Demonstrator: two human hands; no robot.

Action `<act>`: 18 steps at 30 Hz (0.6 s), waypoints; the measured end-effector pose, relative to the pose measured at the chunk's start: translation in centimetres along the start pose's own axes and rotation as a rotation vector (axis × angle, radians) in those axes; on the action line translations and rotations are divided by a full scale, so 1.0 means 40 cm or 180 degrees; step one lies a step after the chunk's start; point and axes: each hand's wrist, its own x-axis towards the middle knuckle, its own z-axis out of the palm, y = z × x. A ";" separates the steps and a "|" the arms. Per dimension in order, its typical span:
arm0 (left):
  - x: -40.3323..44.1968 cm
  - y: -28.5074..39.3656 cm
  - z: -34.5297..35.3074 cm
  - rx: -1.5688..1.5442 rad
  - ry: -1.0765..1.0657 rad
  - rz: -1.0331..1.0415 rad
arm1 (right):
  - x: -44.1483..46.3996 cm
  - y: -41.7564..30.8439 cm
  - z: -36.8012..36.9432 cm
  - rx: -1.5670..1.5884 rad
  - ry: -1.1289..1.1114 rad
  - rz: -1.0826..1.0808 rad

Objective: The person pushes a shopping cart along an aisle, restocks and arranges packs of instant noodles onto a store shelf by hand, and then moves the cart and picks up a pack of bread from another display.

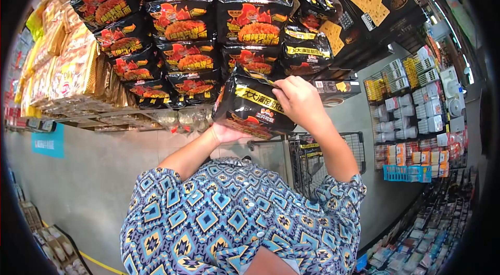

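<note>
A black multipack of instant noodles (252,103) with a yellow banner is held in front of my chest, tilted. My left hand (227,133) supports it from below at its near left corner, most of its fingers hidden under the pack. From the right, my right hand (298,99) pinches the pack's upper edge between thumb and fingers. Just beyond it rise stacked black noodle packs (187,28) of the same look, with red and orange pictures on them.
Gold-wrapped packs (73,64) fill the shelf to the left. Large black cartons with cracker pictures (372,2) stand at the upper right. A wire shopping cart (307,168) is by my right side, holding a black pack. Racks of goods (411,111) line the right.
</note>
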 end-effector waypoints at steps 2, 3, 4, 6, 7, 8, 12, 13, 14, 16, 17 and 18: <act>0.001 0.008 0.020 -0.0099 -0.0166 0.0060 | 0.018 -0.015 -0.005 -0.0051 -0.0034 0.0038; -0.001 0.006 0.033 -0.0076 -0.0188 0.0069 | 0.023 -0.023 -0.008 -0.0079 -0.0095 0.0104; -0.002 0.006 0.043 -0.0138 -0.0312 0.0054 | 0.024 -0.024 -0.004 -0.0148 -0.0145 0.0154; -0.001 0.006 0.078 -0.0276 -0.0423 0.0007 | 0.030 -0.017 0.008 -0.0175 0.0045 0.0139; 0.004 0.000 0.092 -0.0259 -0.0457 -0.0009 | 0.029 -0.015 0.005 -0.0207 0.0192 0.0154; 0.005 0.000 0.102 -0.0642 -0.0341 -0.0086 | 0.032 -0.015 0.005 -0.0133 0.0296 0.0171; 0.030 0.001 0.050 -0.1041 -0.0098 -0.0215 | 0.031 -0.010 -0.003 -0.0047 0.0517 0.0359; 0.041 -0.003 0.017 -0.0903 0.0005 -0.0166 | 0.022 -0.009 -0.005 -0.0016 0.0598 0.0479; 0.047 -0.010 0.036 -0.0574 -0.0036 -0.0254 | 0.012 -0.004 -0.018 -0.0035 0.0621 0.0516; 0.046 -0.023 0.092 -0.0209 -0.0128 -0.0369 | -0.009 0.008 -0.022 -0.0043 0.0716 0.0527; 0.048 -0.025 0.104 -0.0055 -0.0142 -0.0392 | -0.020 0.016 -0.021 -0.0015 0.0694 0.0616; 0.053 -0.025 0.095 -0.0134 -0.0172 -0.0409 | -0.026 0.017 -0.022 0.0037 0.0672 0.0695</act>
